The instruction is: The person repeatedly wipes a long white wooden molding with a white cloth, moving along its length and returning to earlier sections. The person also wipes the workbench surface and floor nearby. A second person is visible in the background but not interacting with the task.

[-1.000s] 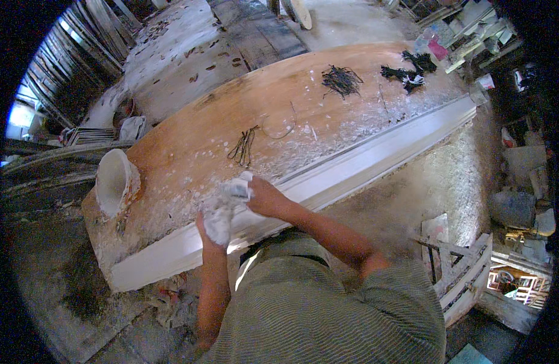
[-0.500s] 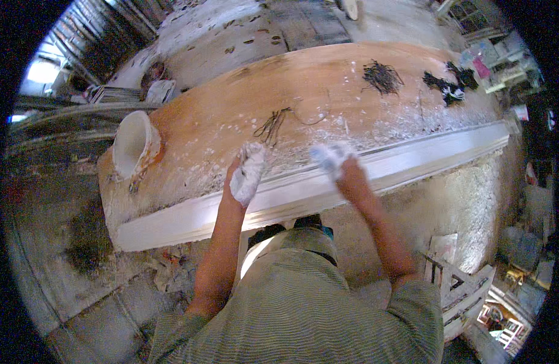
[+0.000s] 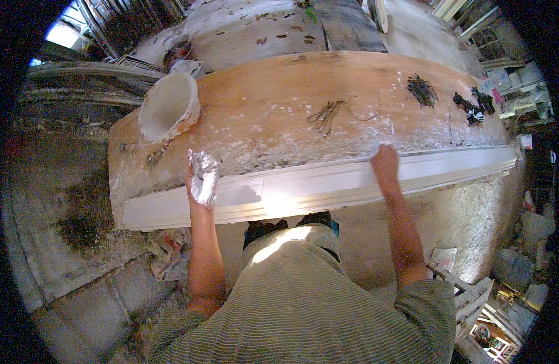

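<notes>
A long white moulding (image 3: 328,179) with a stepped profile lies along the near edge of the board-topped table (image 3: 273,82). Over its left part, my left hand (image 3: 192,187) is closed round a crumpled, shiny white lump (image 3: 205,176); I cannot tell whether it is plaster or plastic. My right hand (image 3: 386,165) is a fist at the moulding's far edge, toward the right. A small bit of white shows at its knuckles, and the rest of what it grips is hidden. Beyond the moulding, between the hands, lies a loose bundle of dark strands (image 3: 326,116).
A white-coated bucket (image 3: 170,108) lies tilted at the table's left. Dark fibre bundles (image 3: 422,91) and black strips (image 3: 472,104) sit at the far right. White crumbs dot the board. A pale wooden crate-like frame (image 3: 470,303) stands low at my right.
My right hand has swept right along the moulding; the pale bluish stuff at it is now mostly hidden. My left hand has moved left with the white lump. The view has shifted.
</notes>
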Available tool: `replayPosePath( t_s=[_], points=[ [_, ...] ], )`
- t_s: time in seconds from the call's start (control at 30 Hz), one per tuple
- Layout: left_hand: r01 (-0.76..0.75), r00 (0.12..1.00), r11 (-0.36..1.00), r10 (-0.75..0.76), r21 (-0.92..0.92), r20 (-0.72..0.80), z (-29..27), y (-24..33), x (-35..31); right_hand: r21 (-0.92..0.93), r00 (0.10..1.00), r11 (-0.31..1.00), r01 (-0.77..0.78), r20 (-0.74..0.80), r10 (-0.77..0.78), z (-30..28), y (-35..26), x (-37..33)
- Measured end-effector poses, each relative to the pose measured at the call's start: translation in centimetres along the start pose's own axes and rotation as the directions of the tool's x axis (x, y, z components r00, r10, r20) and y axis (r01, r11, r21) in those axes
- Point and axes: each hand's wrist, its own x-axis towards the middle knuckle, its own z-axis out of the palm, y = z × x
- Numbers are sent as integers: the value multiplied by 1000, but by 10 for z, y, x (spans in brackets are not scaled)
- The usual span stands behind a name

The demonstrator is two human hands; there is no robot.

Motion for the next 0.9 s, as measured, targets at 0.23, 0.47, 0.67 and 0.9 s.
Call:
replayPosePath(
  t_s=[0.23,0.47,0.67,0.9],
  points=[
    [65,998,996,-65,59,1,-89,141,-16,196,944,979,63,306,-122,48,-323,-77],
    [72,996,963,-57,258,-66,-94,210,-49,675,876,714,185,216,-431,18,-418,-84],
    [268,960,948,-278,-173,-32,-71,187,-45,979,823,198,49,73,-563,-66,-390,-95],
    [539,841,842,-539,-4,52,-65,131,-25,944,912,328,18,119,-393,-76,-407,-134]
  ],
)
